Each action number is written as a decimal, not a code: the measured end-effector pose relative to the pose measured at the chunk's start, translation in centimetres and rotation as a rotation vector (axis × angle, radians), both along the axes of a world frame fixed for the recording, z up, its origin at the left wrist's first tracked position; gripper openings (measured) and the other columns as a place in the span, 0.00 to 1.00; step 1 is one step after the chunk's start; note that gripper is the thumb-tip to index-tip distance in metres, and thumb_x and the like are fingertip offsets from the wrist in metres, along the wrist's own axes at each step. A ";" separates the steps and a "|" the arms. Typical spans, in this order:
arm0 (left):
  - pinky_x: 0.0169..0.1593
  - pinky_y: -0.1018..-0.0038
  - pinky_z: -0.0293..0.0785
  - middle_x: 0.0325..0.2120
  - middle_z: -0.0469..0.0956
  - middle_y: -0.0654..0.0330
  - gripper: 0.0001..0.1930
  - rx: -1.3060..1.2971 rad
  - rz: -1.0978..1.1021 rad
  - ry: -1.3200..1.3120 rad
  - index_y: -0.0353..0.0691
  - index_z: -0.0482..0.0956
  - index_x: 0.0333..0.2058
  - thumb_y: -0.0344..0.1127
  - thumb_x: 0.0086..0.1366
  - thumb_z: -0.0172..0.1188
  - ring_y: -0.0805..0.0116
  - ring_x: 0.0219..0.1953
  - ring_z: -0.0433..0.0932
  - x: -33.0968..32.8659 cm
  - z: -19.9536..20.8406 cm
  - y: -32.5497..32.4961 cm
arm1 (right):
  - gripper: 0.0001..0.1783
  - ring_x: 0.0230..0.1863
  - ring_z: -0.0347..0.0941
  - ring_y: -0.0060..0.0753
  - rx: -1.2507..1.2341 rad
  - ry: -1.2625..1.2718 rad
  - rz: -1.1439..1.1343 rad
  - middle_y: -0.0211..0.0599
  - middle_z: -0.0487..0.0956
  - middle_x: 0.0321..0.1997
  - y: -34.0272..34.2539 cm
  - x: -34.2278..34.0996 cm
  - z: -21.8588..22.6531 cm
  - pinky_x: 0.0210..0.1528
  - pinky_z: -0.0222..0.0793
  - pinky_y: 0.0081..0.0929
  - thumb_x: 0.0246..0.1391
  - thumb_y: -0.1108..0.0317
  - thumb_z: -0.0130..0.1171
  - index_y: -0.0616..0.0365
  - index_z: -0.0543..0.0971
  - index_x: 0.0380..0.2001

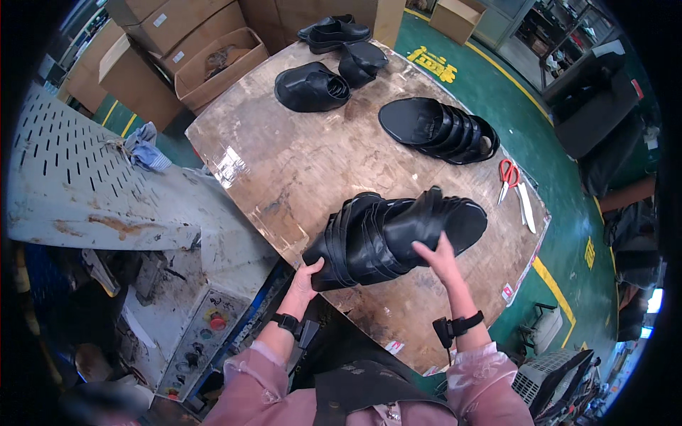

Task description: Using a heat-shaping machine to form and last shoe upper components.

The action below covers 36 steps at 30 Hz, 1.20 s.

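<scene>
A row of black strappy sandals [369, 238], pressed together, lies across the near part of the worn wooden table [249, 163]. My left hand [307, 277] grips the left end of the row, its thumb on the black surface and its other fingers mostly hidden. At the right end, my right hand [442, 257] clasps the row from the near side, thumb along the straps and the remaining fingers out of sight. Beyond it rests a separate black sandal [426, 128] with several straps. How many sandals are in the row I cannot tell.
Black shoe pieces [311, 89] sit toward the table's far end. Red-handled scissors [508, 174] lie at the right edge beside a white strip-like tool [526, 207]. A grey machine [99, 184] with a control panel [199, 348] stands left; cardboard boxes [177, 42] are stacked behind.
</scene>
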State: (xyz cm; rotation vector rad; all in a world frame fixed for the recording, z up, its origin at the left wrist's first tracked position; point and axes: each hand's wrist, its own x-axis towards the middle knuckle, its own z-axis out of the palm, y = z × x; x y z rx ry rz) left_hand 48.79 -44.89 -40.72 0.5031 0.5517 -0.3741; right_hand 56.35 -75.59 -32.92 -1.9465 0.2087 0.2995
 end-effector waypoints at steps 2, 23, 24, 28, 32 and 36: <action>0.55 0.60 0.69 0.48 0.73 0.53 0.27 -0.004 0.018 -0.006 0.35 0.65 0.54 0.29 0.56 0.60 0.57 0.49 0.74 -0.2 -0.2 -0.2 | 0.40 0.51 0.71 0.44 -0.064 0.018 0.123 0.52 0.74 0.49 0.3 -0.7 -1.0 0.55 0.64 0.32 0.42 0.56 0.68 0.69 0.63 0.52; 0.53 0.72 0.68 0.45 0.75 0.62 0.21 0.345 -0.159 -0.310 0.34 0.72 0.49 0.33 0.57 0.63 0.70 0.47 0.73 -0.7 7.2 -4.6 | 0.50 0.49 0.72 0.51 -0.376 -0.081 -0.274 0.60 0.75 0.46 4.1 -4.9 2.0 0.52 0.66 0.36 0.29 0.52 0.75 0.71 0.62 0.51; 0.52 0.74 0.67 0.44 0.75 0.63 0.21 0.389 -0.256 -0.280 0.35 0.73 0.48 0.35 0.58 0.63 0.72 0.46 0.73 -0.5 7.2 -5.7 | 0.50 0.50 0.72 0.50 -0.359 -0.087 -0.240 0.59 0.75 0.46 4.4 -5.4 2.7 0.53 0.65 0.35 0.30 0.53 0.75 0.72 0.62 0.52; 0.52 0.76 0.67 0.46 0.74 0.64 0.23 0.327 -0.342 -0.215 0.36 0.71 0.51 0.38 0.59 0.63 0.73 0.47 0.72 -0.5 6.0 -8.6 | 0.47 0.51 0.72 0.47 -0.152 -0.195 -0.338 0.55 0.75 0.48 1.9 -6.3 2.3 0.54 0.65 0.34 0.32 0.56 0.73 0.69 0.64 0.54; 0.52 0.74 0.67 0.49 0.72 0.60 0.29 0.382 -0.256 -0.111 0.33 0.67 0.53 0.41 0.57 0.65 0.71 0.49 0.72 -1.5 3.8 -10.4 | 0.41 0.48 0.74 0.47 -0.221 -0.141 -0.157 0.54 0.76 0.47 -2.0 -5.2 -0.7 0.52 0.66 0.34 0.35 0.55 0.71 0.67 0.68 0.52; 0.51 0.72 0.69 0.46 0.75 0.58 0.26 0.429 -0.064 -0.039 0.34 0.71 0.49 0.40 0.54 0.67 0.67 0.46 0.74 -1.1 1.8 -9.3 | 0.38 0.50 0.73 0.43 0.018 -0.091 -0.176 0.49 0.77 0.45 -5.3 -2.1 -3.0 0.53 0.65 0.32 0.38 0.55 0.70 0.67 0.69 0.50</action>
